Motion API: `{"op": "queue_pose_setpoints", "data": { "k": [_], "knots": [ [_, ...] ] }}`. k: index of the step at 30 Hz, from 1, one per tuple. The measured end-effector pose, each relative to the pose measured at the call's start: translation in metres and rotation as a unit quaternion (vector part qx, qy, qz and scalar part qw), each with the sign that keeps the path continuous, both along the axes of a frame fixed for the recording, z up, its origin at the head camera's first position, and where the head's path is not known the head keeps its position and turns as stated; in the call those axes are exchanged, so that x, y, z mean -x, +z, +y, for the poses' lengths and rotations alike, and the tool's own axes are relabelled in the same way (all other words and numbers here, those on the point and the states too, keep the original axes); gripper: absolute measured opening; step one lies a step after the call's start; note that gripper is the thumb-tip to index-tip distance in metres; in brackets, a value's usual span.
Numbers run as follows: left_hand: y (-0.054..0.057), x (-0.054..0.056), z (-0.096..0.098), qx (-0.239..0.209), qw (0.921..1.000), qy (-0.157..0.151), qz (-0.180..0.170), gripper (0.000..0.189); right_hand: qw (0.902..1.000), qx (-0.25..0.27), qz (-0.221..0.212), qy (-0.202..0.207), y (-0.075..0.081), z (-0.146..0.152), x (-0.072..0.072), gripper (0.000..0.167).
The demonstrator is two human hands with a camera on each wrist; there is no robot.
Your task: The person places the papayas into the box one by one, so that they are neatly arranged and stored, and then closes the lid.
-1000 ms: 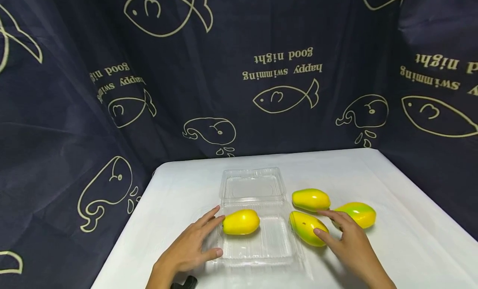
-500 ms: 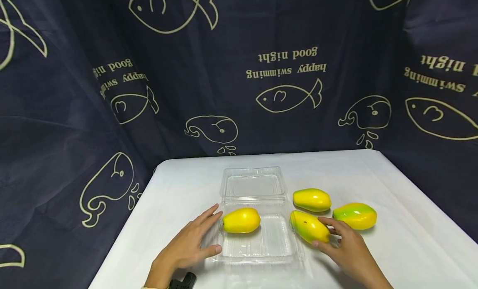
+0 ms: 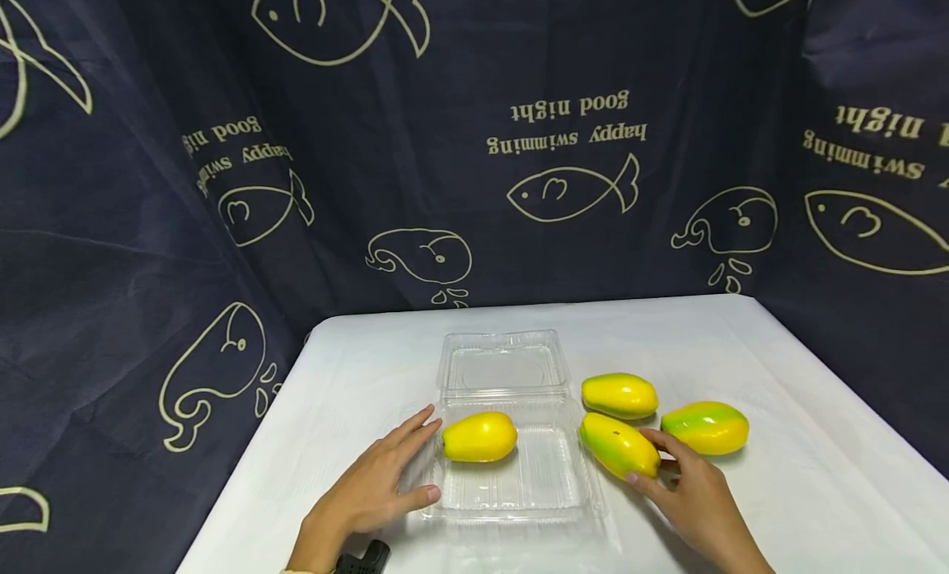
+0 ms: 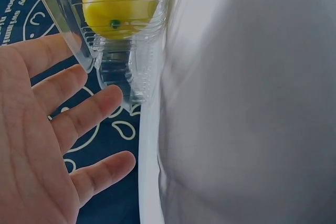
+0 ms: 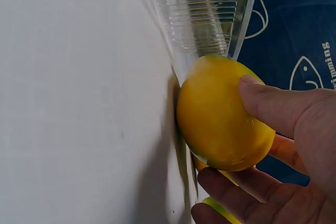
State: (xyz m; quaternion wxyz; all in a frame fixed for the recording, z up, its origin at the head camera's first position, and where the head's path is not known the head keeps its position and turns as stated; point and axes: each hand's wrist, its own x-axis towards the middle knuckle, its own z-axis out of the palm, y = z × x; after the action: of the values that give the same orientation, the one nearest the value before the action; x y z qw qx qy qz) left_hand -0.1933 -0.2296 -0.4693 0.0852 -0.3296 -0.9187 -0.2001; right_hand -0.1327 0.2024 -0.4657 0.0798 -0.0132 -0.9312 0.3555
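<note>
My right hand (image 3: 693,487) grips a yellow-green papaya (image 3: 619,446) by its near end, just right of the clear plastic clamshell box (image 3: 534,508). In the right wrist view the thumb lies on one side of this papaya (image 5: 226,114) and the fingers curl round the other. One yellow papaya (image 3: 479,437) lies inside the box, on its left side. Beside the box's left wall is my left hand (image 3: 374,479), fingers spread and fairly straight. The left wrist view has those fingertips (image 4: 110,98) at the box's edge; whether all touch it, I cannot tell.
Two more papayas lie on the white table (image 3: 801,508): one (image 3: 619,395) behind the held one, another (image 3: 704,428) to its right. The box's lid (image 3: 504,368) is folded back, away from me. A dark fish-print curtain (image 3: 445,146) encloses the table's back and sides.
My right fingers have closed round the near papaya, which has shifted slightly right and away from me. The left hand has barely moved.
</note>
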Motion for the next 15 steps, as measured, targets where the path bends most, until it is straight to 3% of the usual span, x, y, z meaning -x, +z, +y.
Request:
{"op": "queue_pose_setpoints", "data": {
  "k": [15],
  "knots": [
    [0.0005, 0.0001, 0.0001, -0.008, 0.9998, 0.003, -0.02, 0.083, 0.9986, 0.045, -0.027, -0.009, -0.0051, 0.0065, -0.0006, 0.071]
  ]
}}
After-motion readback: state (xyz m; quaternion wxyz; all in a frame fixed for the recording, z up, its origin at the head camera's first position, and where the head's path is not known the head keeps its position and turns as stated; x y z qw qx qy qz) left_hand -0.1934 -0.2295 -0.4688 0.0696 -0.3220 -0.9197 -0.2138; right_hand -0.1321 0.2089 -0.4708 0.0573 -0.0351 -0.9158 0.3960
